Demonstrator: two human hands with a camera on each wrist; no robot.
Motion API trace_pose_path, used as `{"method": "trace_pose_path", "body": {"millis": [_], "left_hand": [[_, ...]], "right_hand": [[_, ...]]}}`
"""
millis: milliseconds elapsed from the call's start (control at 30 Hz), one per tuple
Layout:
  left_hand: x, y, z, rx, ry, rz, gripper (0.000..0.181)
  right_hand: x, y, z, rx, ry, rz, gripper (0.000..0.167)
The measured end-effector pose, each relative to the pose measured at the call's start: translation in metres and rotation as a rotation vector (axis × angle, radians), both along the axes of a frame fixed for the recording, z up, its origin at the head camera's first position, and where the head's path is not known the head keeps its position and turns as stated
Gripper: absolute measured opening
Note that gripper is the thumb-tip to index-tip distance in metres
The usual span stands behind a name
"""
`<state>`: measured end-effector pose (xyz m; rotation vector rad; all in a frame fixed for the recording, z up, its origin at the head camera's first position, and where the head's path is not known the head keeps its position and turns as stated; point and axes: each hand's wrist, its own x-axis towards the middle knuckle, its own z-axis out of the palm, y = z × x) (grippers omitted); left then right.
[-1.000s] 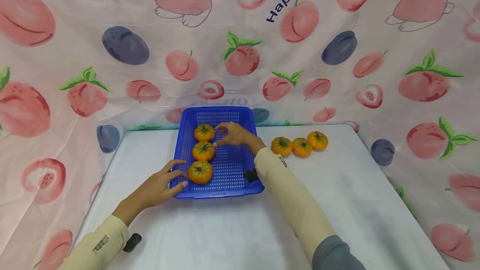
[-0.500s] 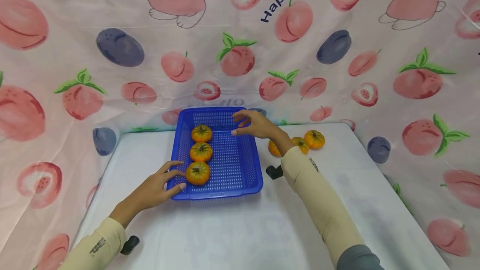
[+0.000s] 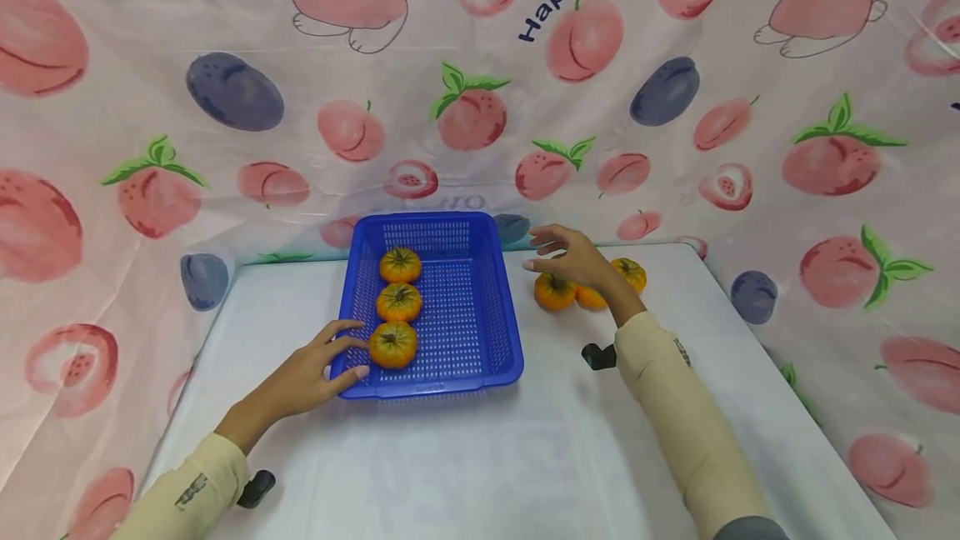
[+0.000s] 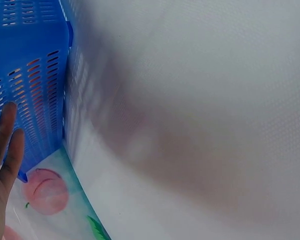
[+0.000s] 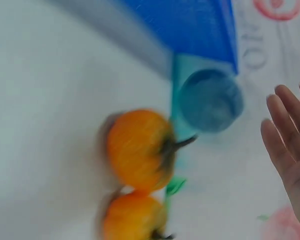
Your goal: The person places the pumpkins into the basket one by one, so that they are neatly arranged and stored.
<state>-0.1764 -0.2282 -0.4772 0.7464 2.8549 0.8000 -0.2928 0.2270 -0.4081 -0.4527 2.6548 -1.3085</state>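
A blue plastic basket [image 3: 457, 332] stands on the white table with three small orange pumpkins in a column along its left side; the nearest pumpkin [image 3: 392, 345] lies by my left fingertips. My left hand [image 3: 311, 369] rests at the basket's left rim, fingers spread; in the left wrist view its fingers [image 4: 12, 155] lie against the slotted wall. To the right of the basket, my right hand [image 3: 573, 257] hovers with loose fingers and holds nothing. Below it sit three more pumpkins in a row, the leftmost pumpkin [image 3: 555, 292] nearest, the others partly hidden by the hand and wrist.
The white table [image 3: 450, 473] extends in front of the basket and to both sides. A fruit-printed cloth [image 3: 420, 132] hangs behind and at the sides. A black wrist device [image 3: 598, 357] shows at the right cuff.
My right hand has moved out of the basket, away from the pumpkins there, rightward to above the row of pumpkins on the table. The left hand has stayed at the basket's rim.
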Motion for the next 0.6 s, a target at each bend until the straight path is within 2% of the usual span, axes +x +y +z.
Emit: {"method": "trace_pose_path", "body": {"millis": [167,333,600], "left_hand": [[0.0,0.0,0.0,-0.006,0.003,0.001,0.044],[0.0,0.001,0.0,-0.004,0.01,-0.003,0.046],[-0.002,0.0,-0.003,0.003,0.014,-0.002,0.05]], "right_hand": [[0.002,0.023,-0.019,0.017,-0.017,-0.028,0.065],[0.003,0.038,-0.036,0.077,-0.02,-0.074,0.064],[0.001,0.051,-0.06,0.176,-0.096,-0.121,0.078]]}}
